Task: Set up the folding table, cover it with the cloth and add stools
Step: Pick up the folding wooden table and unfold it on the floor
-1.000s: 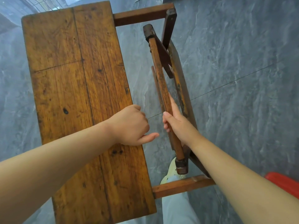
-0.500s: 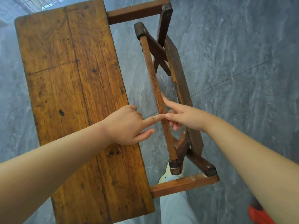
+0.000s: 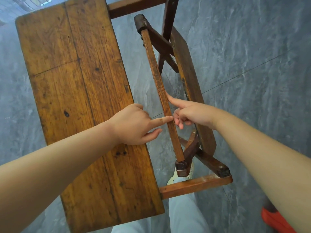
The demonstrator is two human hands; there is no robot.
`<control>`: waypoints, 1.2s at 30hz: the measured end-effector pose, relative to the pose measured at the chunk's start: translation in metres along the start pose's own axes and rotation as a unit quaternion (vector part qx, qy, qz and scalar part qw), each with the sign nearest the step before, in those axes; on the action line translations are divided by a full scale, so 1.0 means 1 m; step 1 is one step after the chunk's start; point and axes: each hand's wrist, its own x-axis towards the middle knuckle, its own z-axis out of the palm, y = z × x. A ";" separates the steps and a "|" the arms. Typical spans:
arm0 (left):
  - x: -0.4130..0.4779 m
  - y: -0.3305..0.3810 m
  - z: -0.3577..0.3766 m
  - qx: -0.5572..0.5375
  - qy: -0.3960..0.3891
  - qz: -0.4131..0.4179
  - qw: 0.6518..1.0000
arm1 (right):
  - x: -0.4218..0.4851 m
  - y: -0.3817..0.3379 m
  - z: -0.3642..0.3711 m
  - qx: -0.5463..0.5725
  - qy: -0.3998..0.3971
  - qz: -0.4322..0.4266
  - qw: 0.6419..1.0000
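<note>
The wooden folding table stands half unfolded on the grey floor. Its brown top panel (image 3: 80,81) lies flat on the left. To the right, a slim leg rail (image 3: 153,61) runs lengthwise between two dark end blocks, above crossed braces and a darker panel (image 3: 188,78) that stands on edge. My left hand (image 3: 133,125) reaches over the top panel's right edge, its straight index fingertip touching the rail. My right hand (image 3: 193,113) meets the rail from the other side, index finger laid along it, other fingers loosely curled. No cloth or stools are in view.
Two cross bars, one near (image 3: 193,185) and one far (image 3: 134,7), join the top panel to the frame. My light trouser leg (image 3: 185,216) and shoe (image 3: 173,179) are right under the near bar. A red object (image 3: 276,219) lies on the floor at the lower right.
My right hand has let go of the rail and now only touches it. The rail has swung left and the legs have spread into a cross. My left index finger has reached the rail.
</note>
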 end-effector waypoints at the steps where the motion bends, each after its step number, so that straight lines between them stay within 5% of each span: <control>1: 0.001 0.000 0.000 0.001 -0.003 -0.002 1.000 | 0.001 0.000 0.000 -0.005 -0.001 0.001 1.000; 36: -0.024 -0.009 0.007 -0.006 -0.026 -0.019 0.999 | 0.025 -0.003 0.037 -0.109 -0.016 -0.066 0.992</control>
